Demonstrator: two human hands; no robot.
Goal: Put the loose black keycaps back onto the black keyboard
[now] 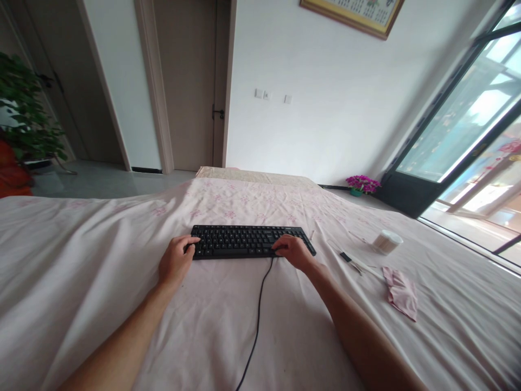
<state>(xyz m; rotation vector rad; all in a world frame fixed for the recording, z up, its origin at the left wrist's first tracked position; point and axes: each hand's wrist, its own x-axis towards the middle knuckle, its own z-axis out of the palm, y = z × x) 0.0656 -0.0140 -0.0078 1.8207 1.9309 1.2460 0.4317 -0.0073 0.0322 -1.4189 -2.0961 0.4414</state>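
Observation:
A black keyboard (232,241) lies flat on a pale pink floral cloth, its cable (258,320) running from the near edge towards me. My left hand (177,260) grips the keyboard's left end, with fingers on top and the thumb at the side. Over the right part of the keys, close to the near edge, my right hand (293,251) is closed in a pinch. Whatever sits between those fingertips is too small or hidden to make out. To the right lie a small black-and-silver tool (350,262), possibly tweezers or a brush, and a folded pink cloth (401,293).
A white round tub (387,241) rests on the bed cover (101,260) at the right, with a thin stick (358,237) beside it. Beyond the bed are a wooden door (185,87), a pot of purple flowers (363,184) and a glass door (451,125). A leafy plant (28,117) stands at left.

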